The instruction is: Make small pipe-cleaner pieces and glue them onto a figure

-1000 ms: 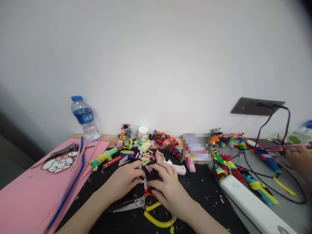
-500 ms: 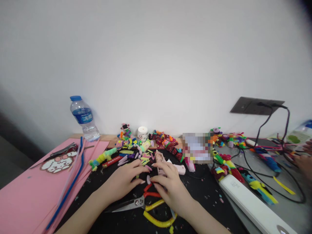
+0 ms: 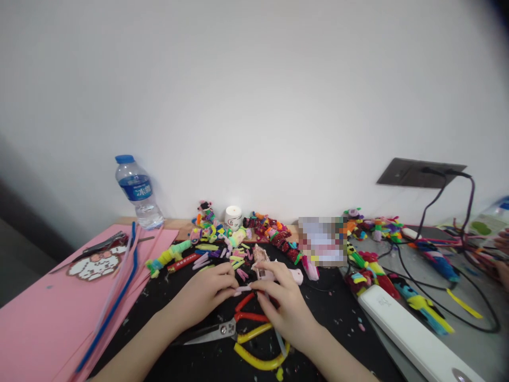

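Note:
Between my hands, just above the black mat (image 3: 159, 313), are short pale pink pipe cleaner pieces (image 3: 242, 290). My left hand (image 3: 209, 289) pinches their left end between thumb and fingertips. At the right end, my right hand (image 3: 288, 300) closes in with index finger and thumb; its grip is partly hidden. Below lie scissors (image 3: 222, 331) with red handles and a yellow-handled tool (image 3: 258, 362), the blades pointing left. Behind my right hand is a pink glue gun (image 3: 295, 276), partly covered. Cut yellow-green pipe cleaner pieces (image 3: 237, 261) are scattered beyond my fingertips.
A water bottle (image 3: 139, 193) leans on the wall at left, behind pink sheets (image 3: 35, 318) with long pipe cleaners (image 3: 115, 305). Colourful pipe cleaner figures (image 3: 284, 244) line the back. A white bar-shaped device (image 3: 413, 329) and black cables (image 3: 421, 281) lie right; another person's hand (image 3: 503, 273) shows there.
My hands have come together around the pink piece, which was upright between them and now lies sideways. The other person's hand has drawn back to the right.

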### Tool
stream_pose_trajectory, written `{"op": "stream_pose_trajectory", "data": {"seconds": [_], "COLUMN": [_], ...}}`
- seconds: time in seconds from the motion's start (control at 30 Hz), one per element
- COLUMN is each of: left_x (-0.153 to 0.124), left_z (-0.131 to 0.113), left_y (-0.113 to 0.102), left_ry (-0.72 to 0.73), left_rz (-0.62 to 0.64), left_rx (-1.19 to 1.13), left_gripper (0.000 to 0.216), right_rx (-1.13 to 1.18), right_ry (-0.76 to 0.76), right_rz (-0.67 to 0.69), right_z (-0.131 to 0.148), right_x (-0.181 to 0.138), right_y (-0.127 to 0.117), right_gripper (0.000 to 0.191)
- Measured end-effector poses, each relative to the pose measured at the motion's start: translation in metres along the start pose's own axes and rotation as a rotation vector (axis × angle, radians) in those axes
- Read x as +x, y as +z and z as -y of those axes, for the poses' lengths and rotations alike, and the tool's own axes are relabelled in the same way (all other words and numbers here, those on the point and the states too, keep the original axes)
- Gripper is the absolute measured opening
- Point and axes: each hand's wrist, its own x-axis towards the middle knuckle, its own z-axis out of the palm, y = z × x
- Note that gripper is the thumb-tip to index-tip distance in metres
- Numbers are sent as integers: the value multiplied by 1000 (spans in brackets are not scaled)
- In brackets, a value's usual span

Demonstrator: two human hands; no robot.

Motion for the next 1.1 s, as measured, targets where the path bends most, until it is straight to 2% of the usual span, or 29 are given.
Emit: {"op": "stream_pose_trajectory", "data": {"seconds": [0.27, 0.4, 0.57, 0.67, 0.8, 0.93, 1.1], "left_x": [-1, -1, -2, -2, -3, -2, -2], "left_z": [0, -4, -7, -7, -9, -11, -12], "left_y": [3, 3, 4, 5, 6, 6, 7], "left_ry": [29, 33, 41, 47, 62, 94, 110], "left_rz": [-3, -13, -48, -52, -59, -81, -69], "left_rx": [121, 131, 157, 175, 197, 222, 272], "left_gripper": [19, 18, 17, 18, 19, 22, 24], "right_rx": [10, 61, 86, 59, 13, -17, -59], "right_ry": [113, 119, 101, 72, 28, -3, -57], "right_rz": [-186, -156, -96, -48, -13, -28, -20], "right_z": [-3, -1, -1, -2, -2, -2, -2], "right_x": [3, 4, 4, 3, 2, 1, 2], "right_y": [-4, -3, -3, -2, 0, 1, 1], "right_gripper": [29, 8, 13, 22, 11, 18, 11]}}
